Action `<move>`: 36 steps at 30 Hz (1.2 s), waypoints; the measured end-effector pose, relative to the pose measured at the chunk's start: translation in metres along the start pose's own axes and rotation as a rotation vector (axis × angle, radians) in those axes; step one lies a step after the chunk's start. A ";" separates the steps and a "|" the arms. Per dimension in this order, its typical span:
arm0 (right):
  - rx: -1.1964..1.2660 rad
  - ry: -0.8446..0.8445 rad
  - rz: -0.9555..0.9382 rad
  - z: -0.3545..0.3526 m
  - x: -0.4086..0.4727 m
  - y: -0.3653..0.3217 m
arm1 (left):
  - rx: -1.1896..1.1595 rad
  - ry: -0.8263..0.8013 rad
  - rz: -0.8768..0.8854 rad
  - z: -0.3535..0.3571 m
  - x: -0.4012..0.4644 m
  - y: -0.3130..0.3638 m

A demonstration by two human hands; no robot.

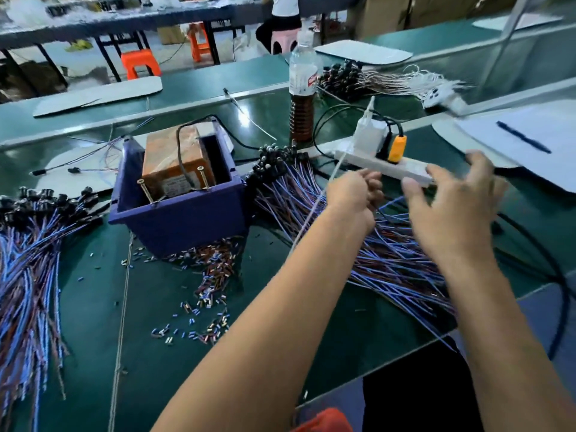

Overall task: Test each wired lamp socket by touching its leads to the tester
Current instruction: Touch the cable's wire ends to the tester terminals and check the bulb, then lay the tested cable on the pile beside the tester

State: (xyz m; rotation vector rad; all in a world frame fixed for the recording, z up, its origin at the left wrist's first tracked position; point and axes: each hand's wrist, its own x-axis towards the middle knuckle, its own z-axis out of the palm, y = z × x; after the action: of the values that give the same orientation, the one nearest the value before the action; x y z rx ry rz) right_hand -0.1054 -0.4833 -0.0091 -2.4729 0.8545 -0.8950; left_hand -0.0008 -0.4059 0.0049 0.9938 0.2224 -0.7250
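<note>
Left hand (353, 194) curled, seemingly pinching wires, though blurred; right hand (448, 201) spread wide, holding nothing, above right pile of sockets (358, 232). Best to lift one pair cleanly, then carry left to screws (174, 185) in blue box (184, 219).

I see green bench (93, 307) | purple bin (177, 219) w/ tester box centre | wired socket piles: left (28, 244), right of bin (311, 207), far back (349, 77) | cut insulation bits (208, 285) in front of bin | power strip (383, 165) w/ plugs | bottle (302, 98) behind | white sheets (536, 141) far right
</note>
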 end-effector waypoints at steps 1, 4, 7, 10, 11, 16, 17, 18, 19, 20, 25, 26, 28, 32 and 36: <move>-0.041 -0.055 -0.043 0.001 -0.002 -0.007 | -0.036 0.049 0.044 -0.004 0.002 0.007; 0.048 -0.269 -0.263 0.007 -0.010 -0.032 | -0.100 0.147 0.209 -0.015 0.007 0.026; 0.108 -0.366 -0.400 0.010 -0.015 -0.043 | -0.315 0.171 0.294 -0.024 0.007 0.046; 0.380 -0.504 -0.283 0.009 -0.015 -0.046 | -0.460 0.145 0.318 -0.031 0.003 0.061; 0.418 -0.523 -0.271 0.008 -0.015 -0.047 | -0.484 0.141 0.317 -0.031 0.002 0.065; 0.215 -0.376 -0.343 -0.005 -0.008 -0.038 | -0.378 0.182 0.398 -0.038 -0.008 0.069; 0.191 -0.361 -0.332 -0.008 -0.005 -0.035 | -0.320 0.196 0.428 -0.041 -0.009 0.067; 0.184 -0.349 -0.318 -0.011 -0.004 -0.033 | -0.262 0.208 0.449 -0.044 -0.009 0.066; 0.179 -0.339 -0.309 -0.013 -0.003 -0.032 | -0.196 0.224 0.459 -0.047 -0.010 0.064; 0.158 -0.328 -0.308 -0.012 -0.003 -0.030 | -0.102 0.256 0.470 -0.051 -0.011 0.063; -0.075 -0.387 -0.316 0.013 -0.010 -0.023 | 0.996 0.614 0.781 -0.077 -0.008 0.053; -0.093 -0.385 -0.324 0.018 -0.013 -0.022 | 1.123 0.639 0.815 -0.081 -0.009 0.050; -0.076 -0.353 -0.319 0.023 -0.015 -0.020 | 1.232 0.629 0.819 -0.085 -0.010 0.045; 0.055 -0.322 -0.289 0.023 -0.015 -0.023 | 1.301 0.557 0.767 -0.086 -0.019 0.043; 0.226 -0.209 -0.359 0.024 -0.025 -0.045 | 1.276 0.246 0.473 -0.100 -0.041 0.048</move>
State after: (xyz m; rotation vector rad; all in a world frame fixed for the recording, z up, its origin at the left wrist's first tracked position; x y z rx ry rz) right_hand -0.0862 -0.4301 -0.0137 -2.4986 0.2283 -0.7743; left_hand 0.0146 -0.2887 0.0028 2.2547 -0.3246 -0.2345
